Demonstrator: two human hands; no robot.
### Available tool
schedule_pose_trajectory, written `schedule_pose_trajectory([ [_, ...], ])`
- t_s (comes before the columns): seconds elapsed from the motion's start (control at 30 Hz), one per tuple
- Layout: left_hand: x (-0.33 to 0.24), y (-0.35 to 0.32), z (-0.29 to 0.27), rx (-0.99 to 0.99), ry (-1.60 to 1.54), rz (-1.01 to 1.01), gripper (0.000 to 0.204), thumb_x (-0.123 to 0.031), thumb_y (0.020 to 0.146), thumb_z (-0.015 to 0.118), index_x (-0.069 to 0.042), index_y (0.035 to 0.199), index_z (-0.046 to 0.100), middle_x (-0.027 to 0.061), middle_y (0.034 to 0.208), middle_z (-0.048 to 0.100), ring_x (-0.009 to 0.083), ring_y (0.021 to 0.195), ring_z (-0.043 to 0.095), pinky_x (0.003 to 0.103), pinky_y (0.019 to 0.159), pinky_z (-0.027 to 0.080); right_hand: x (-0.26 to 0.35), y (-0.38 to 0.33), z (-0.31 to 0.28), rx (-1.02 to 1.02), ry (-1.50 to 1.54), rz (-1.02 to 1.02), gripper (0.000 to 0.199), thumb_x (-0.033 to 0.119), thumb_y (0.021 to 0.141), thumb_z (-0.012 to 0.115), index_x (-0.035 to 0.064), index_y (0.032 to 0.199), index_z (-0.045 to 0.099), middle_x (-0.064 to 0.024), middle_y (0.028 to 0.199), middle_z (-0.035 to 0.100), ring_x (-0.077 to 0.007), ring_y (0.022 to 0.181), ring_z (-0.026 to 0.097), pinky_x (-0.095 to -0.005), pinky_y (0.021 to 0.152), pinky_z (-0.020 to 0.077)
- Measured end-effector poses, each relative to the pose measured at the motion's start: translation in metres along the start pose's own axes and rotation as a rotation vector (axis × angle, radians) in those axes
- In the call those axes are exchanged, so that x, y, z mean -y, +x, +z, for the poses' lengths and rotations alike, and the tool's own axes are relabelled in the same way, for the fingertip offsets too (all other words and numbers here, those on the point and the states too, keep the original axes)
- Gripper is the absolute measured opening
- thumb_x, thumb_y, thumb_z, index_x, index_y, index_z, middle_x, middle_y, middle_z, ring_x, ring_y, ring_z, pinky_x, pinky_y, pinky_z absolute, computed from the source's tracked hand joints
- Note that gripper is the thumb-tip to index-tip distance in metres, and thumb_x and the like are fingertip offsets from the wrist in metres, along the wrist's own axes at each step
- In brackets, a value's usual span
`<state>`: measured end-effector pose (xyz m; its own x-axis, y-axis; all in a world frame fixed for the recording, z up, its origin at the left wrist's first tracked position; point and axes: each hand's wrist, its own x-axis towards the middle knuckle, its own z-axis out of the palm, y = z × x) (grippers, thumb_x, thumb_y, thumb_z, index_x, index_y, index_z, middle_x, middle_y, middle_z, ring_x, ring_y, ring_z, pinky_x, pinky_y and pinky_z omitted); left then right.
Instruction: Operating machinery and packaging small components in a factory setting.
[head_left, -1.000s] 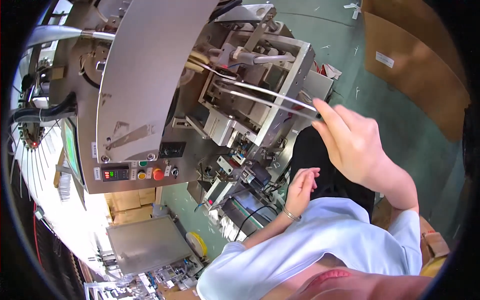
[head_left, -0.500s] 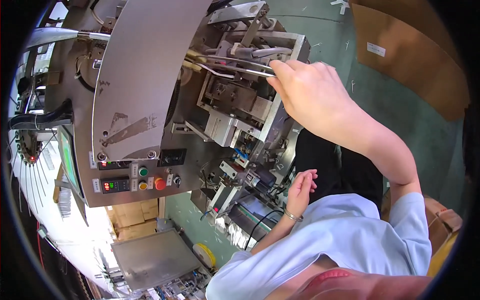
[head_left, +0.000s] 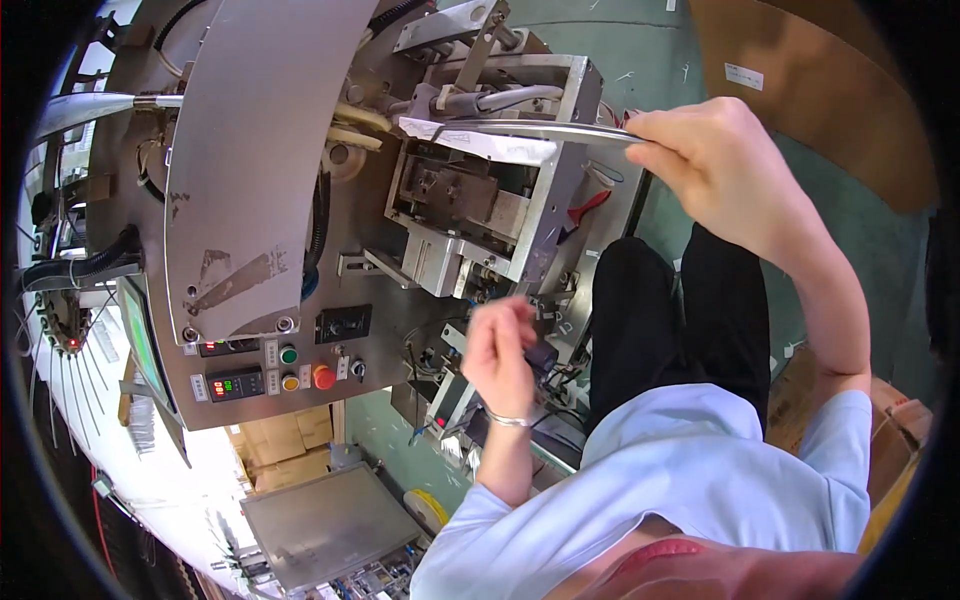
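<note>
Head camera feed gives me a pair of long metal tweezers (head_left: pixel 590 129) reaching from right to left over the upper part of an open metal frame (head_left: pixel 545 210) on the machine. A flat white strip (head_left: pixel 495 145) lies along the tweezers' far portion, above the frame's inner parts; I cannot tell from here whether the tips pinch it. The right hand (head_left: pixel 720 165) grasps the tweezers' near end between thumb and fingers.

I see the left hand (head_left: pixel 500 350) blurred in front of the machine's lower mechanism, its fingers partly curled; I cannot tell whether it holds anything. A bracelet (head_left: pixel 508 421) circles that wrist.

Just beyond the strip's left end, I have two cream-coloured pieces (head_left: pixel 358 120) side by side, next to a large scuffed metal cover (head_left: pixel 250 150). Below the cover I make out a green button (head_left: pixel 288 355), a yellow button (head_left: pixel 290 383), a red button (head_left: pixel 323 376) and a lit digital display (head_left: pixel 235 386). Near the frame's right side I spot a red-handled tool (head_left: pixel 590 208).

Farther out, black trousers (head_left: pixel 625 310) and a light blue shirt (head_left: pixel 650 490) show below the right arm. At my upper right, brown cardboard (head_left: pixel 800 110) stands over the green floor (head_left: pixel 640 50); stacked boxes (head_left: pixel 285 445) sit lower left.
</note>
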<state>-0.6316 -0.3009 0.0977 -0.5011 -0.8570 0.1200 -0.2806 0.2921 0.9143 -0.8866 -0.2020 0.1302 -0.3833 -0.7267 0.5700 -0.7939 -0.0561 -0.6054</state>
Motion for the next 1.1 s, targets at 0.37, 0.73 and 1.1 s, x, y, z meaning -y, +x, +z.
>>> schedule_pose_trajectory([
  [0.37,-0.01,-0.012,-0.001,0.362,0.035,-0.07,0.025,-0.017,0.093,0.046,0.003,0.096,0.061,0.0076,0.081,0.061,0.0068,0.059,0.048,0.018,0.054,0.036,0.028,-0.047,-0.059,0.099,-0.039,0.137,0.019,0.006,0.072,0.065,-0.002,0.088,0.058,-0.0135,0.062,0.048,-0.0302,0.051,0.047,-0.0352,0.046,0.0348],
  [0.73,-0.001,-0.017,-0.104,-0.658,0.276,-0.043,0.031,-0.027,0.093,0.047,0.001,0.087,0.06,0.0014,0.067,0.055,0.0048,0.055,0.043,0.018,0.049,0.033,0.018,0.034,0.042,-0.093,0.055,-0.053,0.019,0.015,0.08,0.06,-0.0012,0.09,0.06,-0.0172,0.073,0.059,-0.035,0.067,0.057,-0.0401,0.057,0.0447],
  [1.1,0.042,-0.023,-0.159,-0.796,0.014,-0.111,0.034,-0.031,0.091,0.05,0.001,0.088,0.058,0.0019,0.07,0.052,0.0071,0.056,0.043,0.02,0.047,0.033,0.03,0.053,0.071,-0.126,-0.102,-0.052,0.016,0.016,0.081,0.058,0.0006,0.083,0.059,-0.0135,0.072,0.06,-0.0342,0.067,0.058,-0.0415,0.059,0.0468],
])
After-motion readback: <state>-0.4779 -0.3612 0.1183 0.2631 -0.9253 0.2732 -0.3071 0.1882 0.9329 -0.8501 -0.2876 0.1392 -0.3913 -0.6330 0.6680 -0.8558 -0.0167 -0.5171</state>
